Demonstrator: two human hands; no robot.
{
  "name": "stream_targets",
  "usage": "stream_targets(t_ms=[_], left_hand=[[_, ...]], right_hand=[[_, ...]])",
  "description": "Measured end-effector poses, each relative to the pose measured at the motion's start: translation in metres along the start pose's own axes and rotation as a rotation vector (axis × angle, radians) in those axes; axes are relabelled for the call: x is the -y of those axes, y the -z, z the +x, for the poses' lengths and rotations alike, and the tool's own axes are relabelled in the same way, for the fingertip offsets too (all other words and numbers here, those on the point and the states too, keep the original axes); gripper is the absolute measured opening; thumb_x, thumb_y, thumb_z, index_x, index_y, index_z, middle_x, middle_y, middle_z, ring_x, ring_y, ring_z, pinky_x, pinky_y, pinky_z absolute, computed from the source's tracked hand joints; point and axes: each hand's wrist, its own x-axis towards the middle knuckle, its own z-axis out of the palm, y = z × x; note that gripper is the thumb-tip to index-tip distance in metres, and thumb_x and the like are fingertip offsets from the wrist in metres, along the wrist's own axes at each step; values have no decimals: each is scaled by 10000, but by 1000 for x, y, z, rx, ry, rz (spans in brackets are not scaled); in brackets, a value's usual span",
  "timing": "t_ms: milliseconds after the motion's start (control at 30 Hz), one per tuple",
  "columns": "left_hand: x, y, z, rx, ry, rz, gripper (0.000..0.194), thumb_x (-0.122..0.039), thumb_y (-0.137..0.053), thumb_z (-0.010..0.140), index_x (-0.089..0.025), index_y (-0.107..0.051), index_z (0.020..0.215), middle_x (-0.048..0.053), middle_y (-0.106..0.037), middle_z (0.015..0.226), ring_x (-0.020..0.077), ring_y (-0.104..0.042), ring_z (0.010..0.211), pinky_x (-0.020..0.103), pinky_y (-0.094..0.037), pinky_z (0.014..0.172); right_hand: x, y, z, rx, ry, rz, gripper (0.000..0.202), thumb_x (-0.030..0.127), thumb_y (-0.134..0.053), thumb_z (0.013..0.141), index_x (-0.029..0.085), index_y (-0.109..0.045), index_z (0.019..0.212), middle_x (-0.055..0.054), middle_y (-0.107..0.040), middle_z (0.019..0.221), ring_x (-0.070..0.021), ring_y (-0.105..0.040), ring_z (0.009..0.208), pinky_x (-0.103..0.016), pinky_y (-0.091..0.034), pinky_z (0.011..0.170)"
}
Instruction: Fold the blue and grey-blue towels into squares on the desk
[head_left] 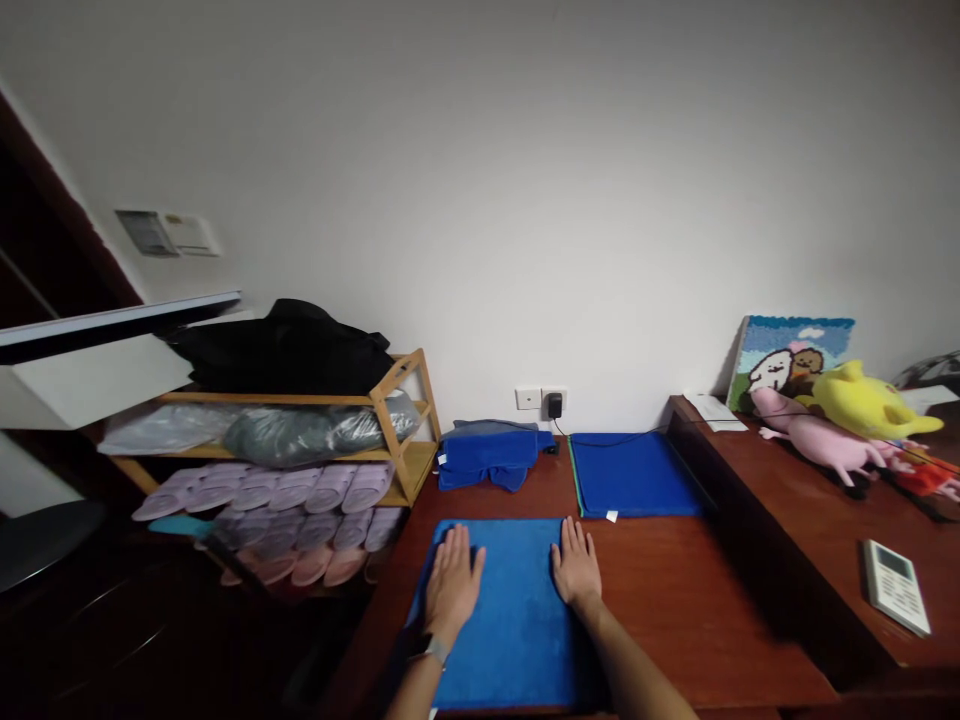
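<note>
A light blue cloth [517, 620] lies spread flat on the reddish wooden table [675, 600]. My left hand [454, 585] rests palm down on the cloth's left part, its thumb apart from the fingers; a watch is on that wrist. On the cloth's right edge lies my right hand [577, 565], also palm down with the fingers stretched out. Neither hand holds anything. Behind the cloth, to the right, is a flat darker blue cloth [634, 475] with a green edge and a white tag. A bunched blue cloth [491, 455] sits at the back left of the table.
A wooden rack [405, 430] with slippers [330, 488] and a black bag [289, 350] stands left. On the right-hand table are plush toys [825, 440], a picture [795, 350] and a white device [896, 588]. A black plug [554, 405] with a cable is in the wall socket.
</note>
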Motion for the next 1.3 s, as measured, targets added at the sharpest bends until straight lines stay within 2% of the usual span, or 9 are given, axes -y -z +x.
stream_targets(t_ms=[167, 233, 300, 400, 667, 767, 867, 1067, 1300], left_hand=[[-123, -14, 2, 198, -374, -165, 679, -522, -131, 1060, -175, -286, 1623, 53, -328, 1686, 200, -257, 1572, 414, -212, 1298], [-150, -24, 1, 267, -360, -201, 676, -502, -102, 1063, -169, -286, 1621, 54, -327, 1684, 194, -253, 1572, 415, -212, 1299], [-155, -33, 2, 288, -309, -212, 683, -506, -89, 1062, -168, -302, 1616, 61, -338, 1677, 202, -249, 1574, 436, -207, 1301], [-132, -38, 9, 283, -281, -198, 704, -555, -109, 1053, -180, -319, 1610, 70, -329, 1676, 225, -249, 1574, 468, -197, 1301], [8, -18, 44, 216, -86, -37, 748, -611, -145, 1037, -165, -310, 1614, 87, -310, 1681, 260, -247, 1575, 498, -192, 1286], [43, -14, 53, 210, -25, 6, 768, -616, -147, 1031, -140, -321, 1608, 97, -310, 1684, 254, -247, 1575, 482, -198, 1283], [58, -18, 56, 183, 5, 19, 777, -623, -156, 1025, -136, -319, 1608, 104, -312, 1685, 247, -245, 1576, 476, -219, 1276], [62, -27, 62, 169, 0, 18, 792, -629, -179, 1014, -121, -333, 1602, 120, -313, 1682, 254, -247, 1575, 483, -228, 1275], [71, -9, 49, 157, -70, 7, 772, -600, -208, 1018, -128, -257, 1627, 109, -293, 1689, 251, -253, 1570, 494, -234, 1281]], right_hand=[[-4, -1, -1, 28, 50, -58, 648, 391, -171, 1043, 135, -182, 1638, -52, -116, 1718, -229, -79, 1597, -437, -52, 1286], [-5, 0, -2, 42, 83, -84, 631, 350, -195, 1035, 164, -210, 1637, -46, -105, 1721, -235, -67, 1598, -445, -51, 1284], [-5, 0, -2, 48, 87, -87, 627, 335, -200, 1031, 171, -224, 1636, -45, -114, 1720, -235, -69, 1598, -444, -59, 1283], [-3, 2, -2, 37, 49, -62, 638, 359, -169, 1039, 141, -208, 1637, -54, -139, 1716, -225, -90, 1596, -429, -71, 1285], [0, 3, -2, 0, 1, 20, 657, 421, -151, 1048, 140, -175, 1642, -17, -142, 1715, -190, -96, 1595, -397, -50, 1293], [-1, 1, -1, 11, -3, 17, 661, 427, -149, 1048, 138, -165, 1642, -16, -127, 1716, -189, -80, 1597, -394, -31, 1291], [-1, 0, 0, 13, -1, 16, 665, 431, -149, 1046, 135, -162, 1641, -19, -129, 1717, -194, -78, 1597, -397, -30, 1291], [0, 0, 4, -1, -5, 30, 654, 402, -172, 1042, 147, -162, 1644, -16, -121, 1718, -190, -86, 1596, -403, -40, 1294], [0, 1, 4, -20, 1, 70, 655, 405, -179, 1041, 147, -171, 1643, -14, -135, 1715, -195, -95, 1595, -410, -64, 1296]])
